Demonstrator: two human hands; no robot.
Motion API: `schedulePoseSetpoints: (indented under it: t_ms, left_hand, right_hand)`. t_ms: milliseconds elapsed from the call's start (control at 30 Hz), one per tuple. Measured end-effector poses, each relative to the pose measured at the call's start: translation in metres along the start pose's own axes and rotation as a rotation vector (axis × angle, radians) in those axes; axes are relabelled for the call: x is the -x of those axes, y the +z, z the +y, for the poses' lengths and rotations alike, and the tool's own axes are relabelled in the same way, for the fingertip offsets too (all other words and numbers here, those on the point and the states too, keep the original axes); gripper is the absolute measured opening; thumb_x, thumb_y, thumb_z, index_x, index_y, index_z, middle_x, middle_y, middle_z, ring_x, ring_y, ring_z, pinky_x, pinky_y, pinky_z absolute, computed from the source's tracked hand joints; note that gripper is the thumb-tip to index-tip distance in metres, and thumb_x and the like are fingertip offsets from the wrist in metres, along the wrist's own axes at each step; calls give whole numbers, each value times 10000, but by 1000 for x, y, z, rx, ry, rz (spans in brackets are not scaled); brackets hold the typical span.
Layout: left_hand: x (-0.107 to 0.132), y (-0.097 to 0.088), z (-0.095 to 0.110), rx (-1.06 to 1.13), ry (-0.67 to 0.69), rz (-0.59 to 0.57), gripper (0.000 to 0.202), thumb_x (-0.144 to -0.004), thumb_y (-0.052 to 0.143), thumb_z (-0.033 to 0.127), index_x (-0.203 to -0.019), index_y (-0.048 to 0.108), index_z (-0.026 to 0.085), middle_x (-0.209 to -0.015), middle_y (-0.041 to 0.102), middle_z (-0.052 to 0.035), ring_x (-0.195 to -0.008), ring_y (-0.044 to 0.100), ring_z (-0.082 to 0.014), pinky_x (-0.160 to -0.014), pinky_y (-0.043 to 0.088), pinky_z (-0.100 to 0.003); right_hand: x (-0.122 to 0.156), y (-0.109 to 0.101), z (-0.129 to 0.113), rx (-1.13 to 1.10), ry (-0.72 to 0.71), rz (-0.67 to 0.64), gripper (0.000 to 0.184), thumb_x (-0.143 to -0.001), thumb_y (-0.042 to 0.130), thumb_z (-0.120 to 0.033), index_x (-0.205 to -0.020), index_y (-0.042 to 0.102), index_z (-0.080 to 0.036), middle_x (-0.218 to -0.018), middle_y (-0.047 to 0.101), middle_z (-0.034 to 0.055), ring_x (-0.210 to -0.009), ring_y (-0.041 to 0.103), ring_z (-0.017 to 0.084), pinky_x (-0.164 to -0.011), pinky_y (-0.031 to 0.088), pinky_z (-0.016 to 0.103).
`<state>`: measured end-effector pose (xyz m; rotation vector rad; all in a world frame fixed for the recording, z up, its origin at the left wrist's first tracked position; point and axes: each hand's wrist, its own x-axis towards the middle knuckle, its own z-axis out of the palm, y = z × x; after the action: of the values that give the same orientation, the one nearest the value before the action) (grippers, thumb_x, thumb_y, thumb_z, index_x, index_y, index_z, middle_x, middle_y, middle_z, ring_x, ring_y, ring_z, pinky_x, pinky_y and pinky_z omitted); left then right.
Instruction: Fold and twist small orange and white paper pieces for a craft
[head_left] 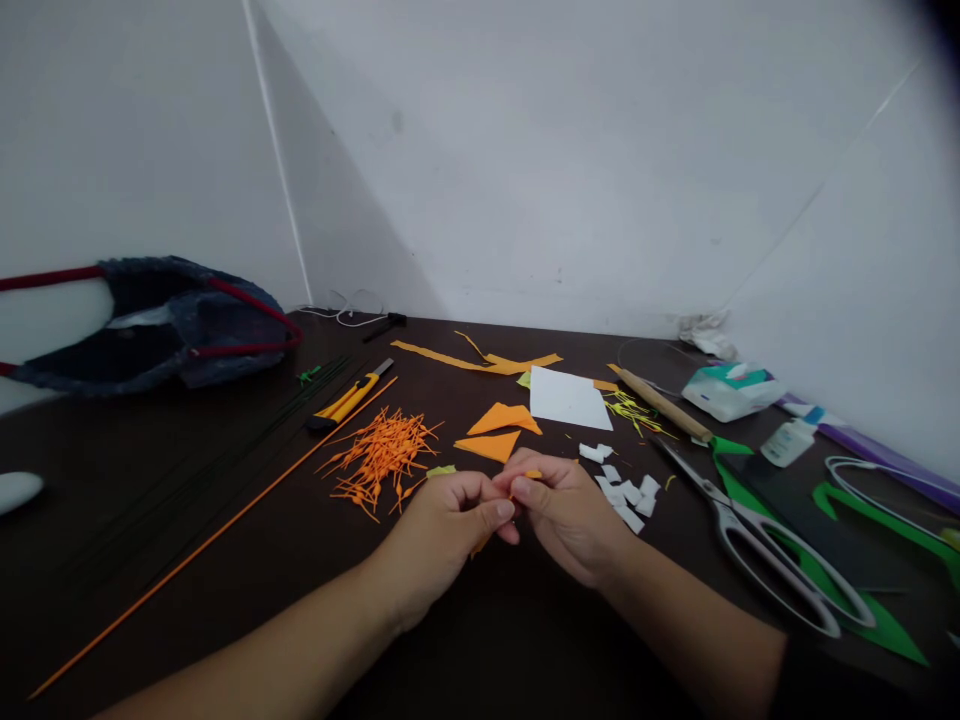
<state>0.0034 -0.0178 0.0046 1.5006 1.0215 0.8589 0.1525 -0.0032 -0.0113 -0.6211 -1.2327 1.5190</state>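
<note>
Well in front of the back edge of the dark brown counter (457, 670), the left hand (457, 515) and the right hand (562, 510) meet and together pinch a small strip of orange paper (533, 474), partly hidden by the fingers. Behind them, toward the back edge, lie two flat orange paper pieces (489, 446). Toward the left edge spreads a loose pile of thin orange stems (390, 450); toward the right edge rest open metal scissors with grey-white handles (726, 508).

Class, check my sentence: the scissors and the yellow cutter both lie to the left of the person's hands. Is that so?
No: the scissors are misplaced; the head view shows them right of the right hand. The yellow cutter does lie left of the left hand.
</note>
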Motion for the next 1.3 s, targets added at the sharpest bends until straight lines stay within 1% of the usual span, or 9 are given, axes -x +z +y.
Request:
schedulePoseSetpoints:
  t_ms: [167,367,433,533,667,800,900,1100,1300]
  left_hand:
    - [0,1,1,-42,-25,-40,225,-765,515,329,-611,606,191,-657,628,-10,-677,542,-159,-659,403,-300]
    - [0,2,1,-15,-6,-73,245,-775,509,318,-622,620,162,-653,625,-19,-670,542,-154,-664,391,-286]
    - [1,2,2,3,-2,-63,239,-772,513,304,-613,621,161,-655,626,-21,-667,538,-153,-659,386,-282]
    - [1,2,5,76,-15,-33,208,-768,513,258,-612,618,168,-650,635,-18,-675,534,-151,-678,382,-285]
    - [1,1,6,168,-35,-20,173,-764,512,238,-639,614,175,-628,639,-9,-690,534,-149,-718,374,-295]
    - [1,0,3,126,-26,-30,172,-747,539,256,-608,588,167,-635,616,-7,-657,508,-140,-662,363,-285]
    - [0,0,0,76,-31,-10,155,-731,550,248,-597,541,172,-601,559,21,-576,454,-116,-575,338,-261]
    - [-4,0,-7,-118,53,113,190,-649,615,220,-551,458,176,-586,472,39,-574,416,-113,-555,315,-254]
    - [-6,4,-4,-288,-7,183,252,-580,658,222,-553,409,191,-566,446,45,-544,404,-119,-521,312,-255]
  right_hand:
    - [2,7,5,-44,30,49,194,-685,634,-229,-569,485,-183,-555,472,-41,-451,435,71,-400,351,205]
    - [1,14,11,-137,21,137,273,-650,668,-209,-582,403,-203,-494,459,-65,-371,393,61,-315,283,180]
    - [1,13,11,-138,51,133,254,-663,661,-223,-590,419,-201,-484,456,-63,-363,392,61,-320,279,185]
    - [1,7,7,-132,89,75,122,-706,622,-276,-680,547,-183,-550,481,-31,-435,428,76,-382,337,211]
    - [1,-3,-3,-103,96,-28,211,-707,616,-283,-894,645,-190,-719,538,19,-594,468,112,-542,406,268]
    - [0,-5,-8,28,47,23,92,-709,613,-210,-763,686,-197,-660,535,8,-616,452,115,-593,388,277]
    - [0,-3,-7,81,16,57,73,-704,611,-192,-684,681,-202,-642,532,-3,-616,443,113,-605,377,277]
    - [3,3,-4,180,-10,101,98,-722,588,-203,-730,685,-218,-675,562,-1,-625,454,114,-646,371,294]
    - [4,7,0,175,11,193,95,-725,581,-197,-708,674,-205,-690,584,8,-647,465,119,-661,357,298]
